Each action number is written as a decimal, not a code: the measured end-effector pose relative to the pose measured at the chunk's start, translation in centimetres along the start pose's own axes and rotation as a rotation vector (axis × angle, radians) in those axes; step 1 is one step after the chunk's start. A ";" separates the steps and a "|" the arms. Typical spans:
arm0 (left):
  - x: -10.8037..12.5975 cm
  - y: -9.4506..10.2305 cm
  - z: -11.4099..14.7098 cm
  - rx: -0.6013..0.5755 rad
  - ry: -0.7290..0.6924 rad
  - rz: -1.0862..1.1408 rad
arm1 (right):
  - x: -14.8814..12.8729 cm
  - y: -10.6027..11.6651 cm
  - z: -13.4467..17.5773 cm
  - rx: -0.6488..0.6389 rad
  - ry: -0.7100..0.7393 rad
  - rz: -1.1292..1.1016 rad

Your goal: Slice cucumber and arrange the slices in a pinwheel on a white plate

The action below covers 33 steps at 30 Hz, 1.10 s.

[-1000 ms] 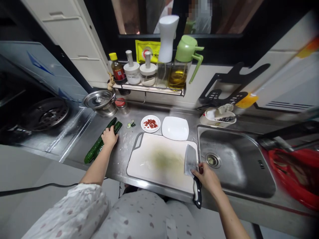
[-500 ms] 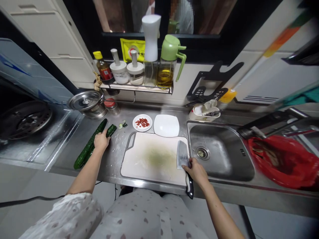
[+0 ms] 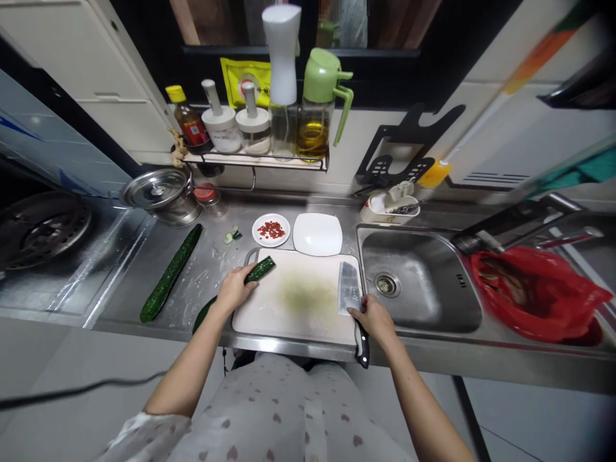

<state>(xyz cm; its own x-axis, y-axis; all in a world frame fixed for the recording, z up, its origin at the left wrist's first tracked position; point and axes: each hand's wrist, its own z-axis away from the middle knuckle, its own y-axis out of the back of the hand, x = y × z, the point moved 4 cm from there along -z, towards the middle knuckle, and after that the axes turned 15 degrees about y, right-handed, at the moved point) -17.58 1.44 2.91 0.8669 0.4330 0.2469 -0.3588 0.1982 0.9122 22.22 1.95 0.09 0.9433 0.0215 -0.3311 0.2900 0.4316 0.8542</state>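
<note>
My left hand point(image 3: 232, 290) is closed around a dark green cucumber point(image 3: 260, 269). One cut end points over the left part of the white cutting board point(image 3: 269, 319), and the other end shows below my wrist. My right hand point(image 3: 378, 319) pinches a cleaver point(image 3: 348, 289) where blade and handle meet. Its blade lies flat along the board's right side, and the black handle reaches past the front edge. A second whole cucumber point(image 3: 172, 274) rests on the steel counter to the left.
Behind the board stand a small plate of chopped red pieces point(image 3: 271, 230) and a white square plate point(image 3: 317, 233). Cucumber ends point(image 3: 232, 236) lie nearby. The sink point(image 3: 423, 282) and a red plastic bag point(image 3: 539, 295) are at right, a lidded pot point(image 3: 161, 196) at left. Bottles fill the shelf point(image 3: 255, 159).
My left hand has carried one cucumber rightward, from beside the other cucumber to the board's left part. My right hand stays at the cleaver. The view has shifted slightly.
</note>
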 end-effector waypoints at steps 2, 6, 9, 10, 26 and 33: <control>1.7 -0.8 0.8 -0.064 -0.060 0.026 | 0.1 -0.1 0.0 0.012 0.003 -0.015; 3.5 -1.7 1.7 -0.110 -0.119 0.021 | 0.4 -0.4 0.0 0.032 -0.012 -0.053; 4.4 -2.0 2.2 -0.154 -0.166 -0.006 | 0.6 -0.4 0.1 0.048 -0.021 -0.081; 4.7 -2.1 2.3 -0.168 -0.175 -0.020 | 0.7 -0.5 0.1 0.052 -0.023 -0.089; 5.4 -3.7 2.9 -0.118 -0.266 -0.109 | -1.3 -1.1 0.5 0.245 0.248 -0.353; 5.4 -4.2 3.2 0.037 -0.345 -0.058 | -3.7 -1.3 0.5 0.198 0.285 -0.310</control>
<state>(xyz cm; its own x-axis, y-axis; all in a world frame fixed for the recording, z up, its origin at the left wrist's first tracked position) -10.35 0.16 1.46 0.9536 0.0980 0.2846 -0.2982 0.1790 0.9376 18.47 0.84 0.39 0.7337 0.1775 -0.6559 0.6024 0.2767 0.7487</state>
